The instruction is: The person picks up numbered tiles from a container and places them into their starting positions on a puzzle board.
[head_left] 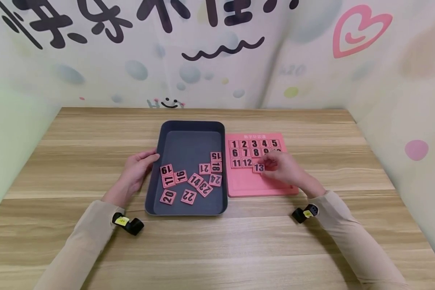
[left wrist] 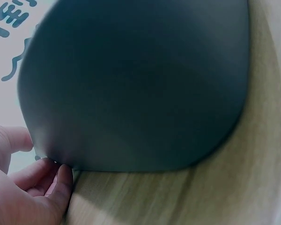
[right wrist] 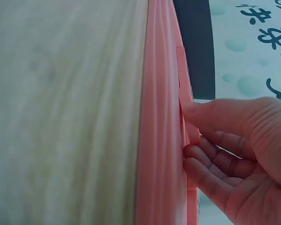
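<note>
My left hand (head_left: pixel 135 171) grips the left rim of a dark grey tray (head_left: pixel 192 145), thumb at the rim's top. In the left wrist view the tray's outer wall (left wrist: pixel 140 93) fills most of the picture, with the fingers (left wrist: pixel 42 183) at its edge. Between thumb and fingers, my right hand (head_left: pixel 285 167) pinches the pink number tile 13 (head_left: pixel 259 168) over a pink puzzle board (head_left: pixel 246 185). Tile 13 sits just right of tile 12 (head_left: pixel 247 162), slightly tilted and lower than its row. Rows of tiles from 1 upward fill the board's upper part; the hand partly covers tile 10.
Several loose pink tiles, among them 20 (head_left: pixel 168 197) and 22 (head_left: pixel 188 196), lie at various angles in the tray's lower half. Tray and board stand side by side on a wooden table (head_left: pixel 217 253). Behind rises a printed wall (head_left: pixel 210 80).
</note>
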### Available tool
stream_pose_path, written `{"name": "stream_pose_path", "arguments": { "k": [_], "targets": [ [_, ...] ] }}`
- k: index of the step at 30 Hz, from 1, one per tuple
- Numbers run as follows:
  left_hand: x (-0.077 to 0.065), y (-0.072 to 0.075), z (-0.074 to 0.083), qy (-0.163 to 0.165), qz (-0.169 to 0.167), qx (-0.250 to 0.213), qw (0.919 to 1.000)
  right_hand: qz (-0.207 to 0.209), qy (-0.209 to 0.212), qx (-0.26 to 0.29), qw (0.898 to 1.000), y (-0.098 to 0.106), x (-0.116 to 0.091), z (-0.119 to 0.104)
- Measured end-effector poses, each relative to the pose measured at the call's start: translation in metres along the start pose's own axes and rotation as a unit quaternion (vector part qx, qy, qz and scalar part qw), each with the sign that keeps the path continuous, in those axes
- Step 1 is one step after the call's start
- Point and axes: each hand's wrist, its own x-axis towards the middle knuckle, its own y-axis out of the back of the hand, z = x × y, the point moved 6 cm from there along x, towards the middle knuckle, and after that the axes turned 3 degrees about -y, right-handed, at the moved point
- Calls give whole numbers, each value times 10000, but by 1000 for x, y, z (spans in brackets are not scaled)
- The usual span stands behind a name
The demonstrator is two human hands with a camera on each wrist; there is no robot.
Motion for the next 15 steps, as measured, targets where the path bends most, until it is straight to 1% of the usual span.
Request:
{"name": "stream_pose_path", "arguments": {
  "k": [6, 9, 15],
  "targets": [
    [0, 1, -1, -91, -52, 43, 9999, 180, -101, -73, 9998, 0, 4, 4],
    [0, 1, 0, -74, -88, 97, 9999, 252, -244, -116, 9993, 1, 6, 5],
    [0, 0, 0, -41, -102, 79, 9999, 252, -439, -100, 9987, 2, 12, 6]
  ]
}}
